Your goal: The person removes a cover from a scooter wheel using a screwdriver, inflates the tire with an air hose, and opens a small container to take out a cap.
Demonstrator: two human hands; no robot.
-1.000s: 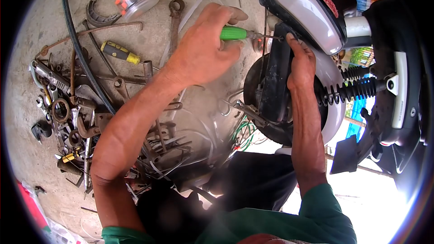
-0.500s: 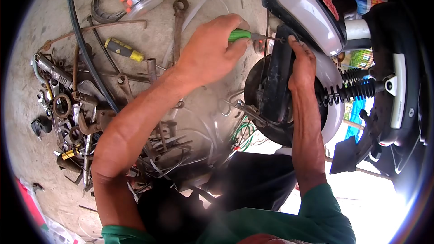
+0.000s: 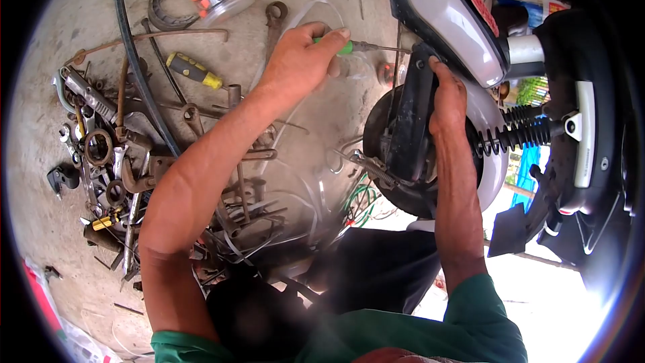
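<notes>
My left hand [image 3: 302, 60] is closed around the green handle of a screwdriver [image 3: 346, 47]. The screwdriver's shaft points right, and its tip is close to the upper end of a long black plastic cover [image 3: 411, 117] beside the wheel. A screw hole or screw head shows near the top of that cover. My right hand [image 3: 449, 97] lies along the cover's right edge with the thumb at the top. Its other fingers are mostly hidden behind the cover, so its grip is only partly visible.
A motorbike wheel [image 3: 383, 188], a coil spring shock [image 3: 517, 136] and a pale body panel [image 3: 447, 13] are on the right. Wrenches and other tools lie heaped on the left floor [image 3: 101, 154]. A yellow-black screwdriver [image 3: 193, 70], a brake shoe [image 3: 168, 17] and a clear jar [image 3: 222, 0] lie farther off.
My left hand has drawn the screwdriver left, its tip moving away from the top of the cover. My right hand stays on the cover. The view has shifted slightly.
</notes>
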